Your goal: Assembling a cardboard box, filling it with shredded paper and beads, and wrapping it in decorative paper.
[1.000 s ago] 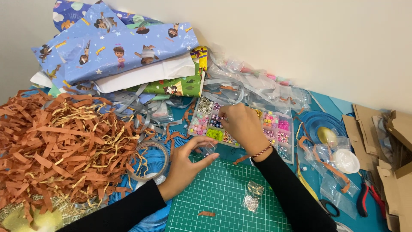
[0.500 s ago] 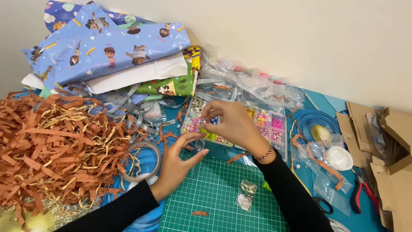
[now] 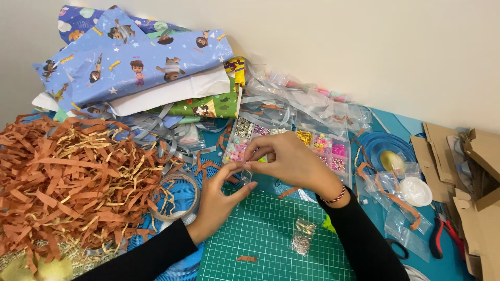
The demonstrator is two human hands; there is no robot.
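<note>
Both hands pinch a small clear bag (image 3: 246,176) between them, left hand (image 3: 221,195) below, right hand (image 3: 289,161) above, beside the bead box (image 3: 333,151).

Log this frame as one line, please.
left hand: pinches small clear piece | right hand: fingertips meet it | behind: bead organiser box | below: green cutting mat

Left hand (image 3: 221,195) pinches a small clear container (image 3: 246,177); right hand (image 3: 286,161) meets it fingertip to fingertip. Compartmented bead box (image 3: 333,151) lies just beyond the right hand. Green cutting mat (image 3: 260,239) lies below both hands.
</note>
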